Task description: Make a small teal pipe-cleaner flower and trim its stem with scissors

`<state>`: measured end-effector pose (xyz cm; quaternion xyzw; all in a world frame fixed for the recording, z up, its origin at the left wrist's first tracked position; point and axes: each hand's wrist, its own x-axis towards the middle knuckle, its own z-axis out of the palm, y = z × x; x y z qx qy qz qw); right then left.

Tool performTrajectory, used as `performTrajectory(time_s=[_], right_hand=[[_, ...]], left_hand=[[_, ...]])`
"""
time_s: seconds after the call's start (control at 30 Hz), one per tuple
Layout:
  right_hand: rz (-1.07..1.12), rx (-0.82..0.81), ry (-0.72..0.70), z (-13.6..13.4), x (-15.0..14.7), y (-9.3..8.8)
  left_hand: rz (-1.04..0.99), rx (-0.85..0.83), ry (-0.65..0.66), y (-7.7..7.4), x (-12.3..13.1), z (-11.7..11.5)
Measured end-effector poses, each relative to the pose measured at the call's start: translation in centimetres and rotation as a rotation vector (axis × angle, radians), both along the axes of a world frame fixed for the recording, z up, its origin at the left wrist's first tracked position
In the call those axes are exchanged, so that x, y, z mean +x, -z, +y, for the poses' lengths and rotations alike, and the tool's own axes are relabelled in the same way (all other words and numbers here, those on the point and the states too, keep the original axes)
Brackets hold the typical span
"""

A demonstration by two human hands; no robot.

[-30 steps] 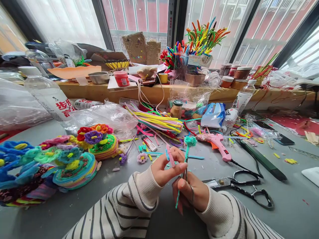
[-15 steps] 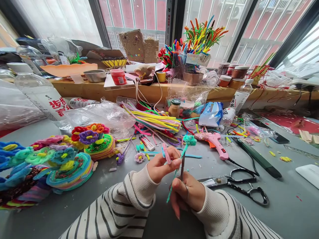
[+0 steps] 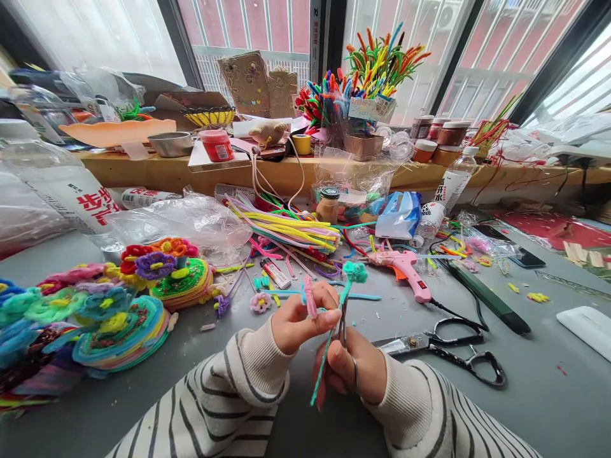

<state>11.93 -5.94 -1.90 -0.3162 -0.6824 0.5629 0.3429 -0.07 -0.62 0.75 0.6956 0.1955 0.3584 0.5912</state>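
My left hand (image 3: pixel 298 321) is closed, pinching a small pink pipe-cleaner piece (image 3: pixel 309 297) between finger and thumb, and it touches a teal pipe-cleaner flower stem (image 3: pixel 329 346). The stem's curled teal head (image 3: pixel 354 272) stands above both hands. My right hand (image 3: pixel 356 369) is closed round a thin metal tool (image 3: pixel 343 321) held upright against the stem. Both sleeves are white with dark stripes.
Black scissors (image 3: pixel 458 356) and a pink glue gun (image 3: pixel 403 267) lie to the right on the grey table (image 3: pixel 525 394). Stacked pipe-cleaner flower coasters (image 3: pixel 119 312) fill the left. A bundle of loose pipe cleaners (image 3: pixel 291 229), a lighter (image 3: pixel 274 273) and plastic bags lie behind; a cluttered wooden sill (image 3: pixel 286 172) is beyond.
The teal stem has tilted, its lower end swinging left, while both hands stay together. The view has drifted slightly to the right.
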Motion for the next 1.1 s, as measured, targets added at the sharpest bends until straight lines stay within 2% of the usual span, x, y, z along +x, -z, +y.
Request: performTrajectory(time_s=[0.37, 0.67, 0.77, 0.87, 0.97, 1.1], right_hand=[[0.02, -0.075, -0.001, 0.25, 0.25, 0.77], [0.039, -0.114, 0.0, -0.03, 0.15, 0.44], [0.061, -0.133, -0.046, -0.07, 0.14, 0.49], [0.091, -0.094, -0.082, -0.08, 0.17, 0.16], [0.119, -0.041, -0.06, -0.04, 0.2, -0.15], [0.113, -0.089, -0.054, 0.01, 0.26, 0.14]], left_hand=[[0.02, -0.012, -0.001, -0.09, -0.17, -0.08], [-0.012, -0.018, 0.0, 0.02, -0.18, -0.01], [-0.008, -0.009, 0.01, -0.05, -0.2, 0.0], [-0.012, 0.009, 0.028, -0.15, -0.19, 0.01], [-0.008, 0.001, 0.04, -0.19, -0.2, -0.06], [-0.011, -0.006, 0.04, -0.23, -0.22, -0.21]])
